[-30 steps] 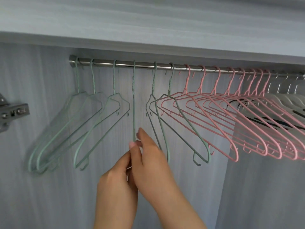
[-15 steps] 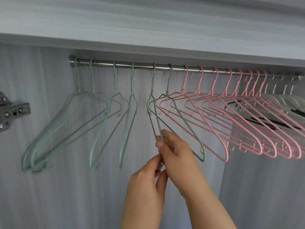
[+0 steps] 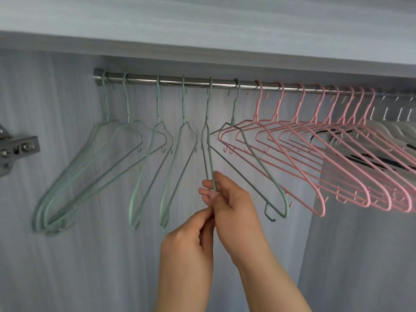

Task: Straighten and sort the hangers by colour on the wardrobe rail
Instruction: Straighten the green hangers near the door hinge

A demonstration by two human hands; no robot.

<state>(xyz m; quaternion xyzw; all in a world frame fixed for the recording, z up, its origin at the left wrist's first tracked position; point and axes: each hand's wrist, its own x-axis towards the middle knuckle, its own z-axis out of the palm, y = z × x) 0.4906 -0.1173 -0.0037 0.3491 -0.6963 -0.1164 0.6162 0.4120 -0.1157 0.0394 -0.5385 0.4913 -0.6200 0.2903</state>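
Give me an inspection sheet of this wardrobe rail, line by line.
Surface: round silver metal rail, hangers hooked all along it.
Job's things: six pale green wire hangers left, pink wire hangers middle, white hangers far right; angles uneven.
Clutter: nothing seen.
Hands: right hand pinches the fifth green hanger near its lower end; left hand has its fingers meeting just below, grip hidden.
Cables: nothing seen.
Surroundings: grey wood-grain back panel, shelf above, metal hinge left.
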